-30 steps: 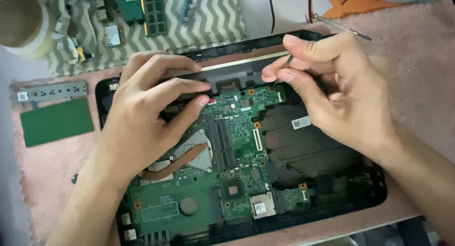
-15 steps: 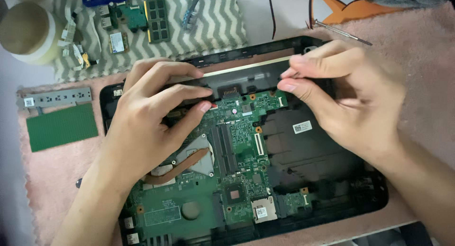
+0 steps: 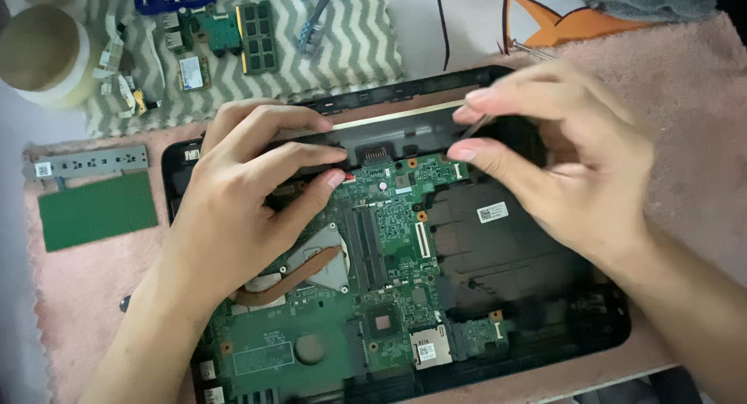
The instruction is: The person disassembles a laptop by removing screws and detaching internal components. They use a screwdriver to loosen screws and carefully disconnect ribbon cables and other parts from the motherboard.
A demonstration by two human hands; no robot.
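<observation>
head | green motherboard (image 3: 373, 295) bare in black laptop shell (image 3: 545, 326) | left hand (image 3: 233, 209) presses its edge | right hand (image 3: 568, 163) pinches thin tool (image 3: 476, 125)

- left hand (image 3: 233, 217): bare, no glove, ring or watch; forearm unsleeved
- right hand (image 3: 560, 163): bare too, short plain nails, forearm unsleeved to frame edge

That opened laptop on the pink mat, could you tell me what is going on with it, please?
A person works on an opened laptop base with the green motherboard exposed. The left hand presses its fingertips on the board's upper edge, while the right hand pinches a thin tool at the top edge. Removed parts, including a memory module and a green board, lie to the left.
</observation>
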